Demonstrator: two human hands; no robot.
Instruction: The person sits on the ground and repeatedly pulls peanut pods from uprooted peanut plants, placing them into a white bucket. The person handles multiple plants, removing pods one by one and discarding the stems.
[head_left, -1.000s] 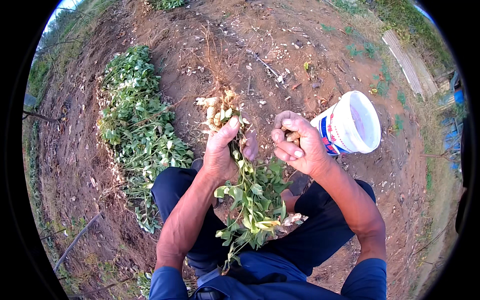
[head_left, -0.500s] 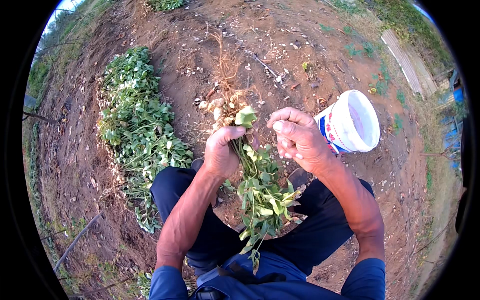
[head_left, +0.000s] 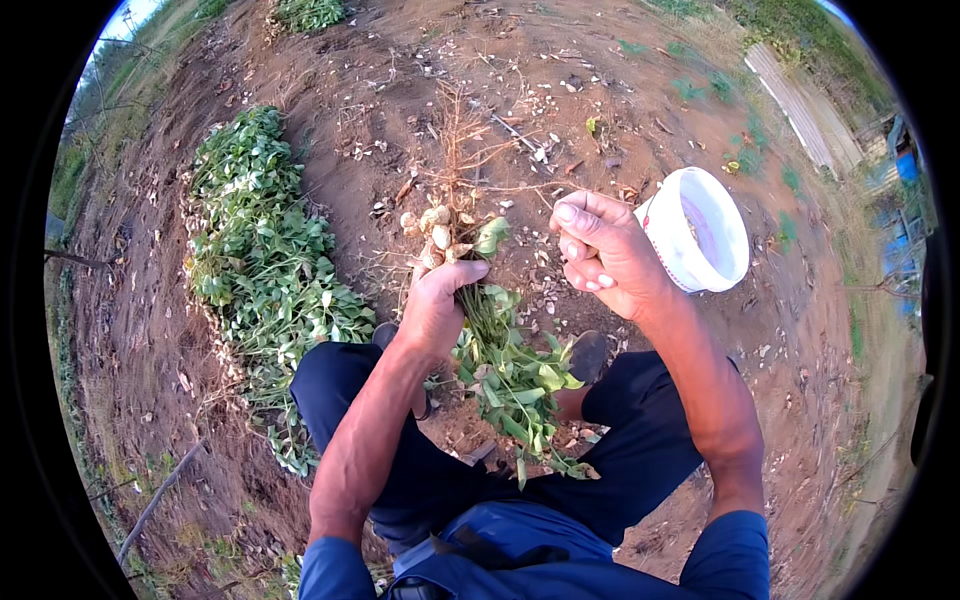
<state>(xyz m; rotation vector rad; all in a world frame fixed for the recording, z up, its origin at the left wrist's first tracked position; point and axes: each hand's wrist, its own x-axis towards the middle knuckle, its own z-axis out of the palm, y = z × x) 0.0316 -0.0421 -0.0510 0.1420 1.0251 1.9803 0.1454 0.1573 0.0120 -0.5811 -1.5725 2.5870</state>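
Note:
My left hand (head_left: pixel 436 308) is closed round the stems of an uprooted peanut plant (head_left: pixel 510 385). Its leafy tops hang down between my knees, and its thin brown roots point away from me. Pale peanut pods (head_left: pixel 437 225) cluster just beyond my left thumb, beside one broad green leaf (head_left: pixel 491 236). Right of the roots, my right hand (head_left: pixel 610 250) is raised with thumb and fingers pinched and curled. A thin root strand runs toward its fingertips; whatever lies inside the fingers is hidden. Close behind that hand stands a white bucket (head_left: pixel 672 240), tilted in view.
A long heap of pulled peanut plants (head_left: pixel 265 260) lies on the soil at left, with another green bunch (head_left: pixel 308 12) farther off. Shell bits and twigs litter the brown ground. A corrugated sheet (head_left: pixel 790 105) lies at far right; a stick (head_left: pixel 160 500) is at lower left.
My right hand has shifted slightly right and toward the bucket, still pinched. The plant in my left hand has swung a little left, its roots now spread, with a strand reaching rightward.

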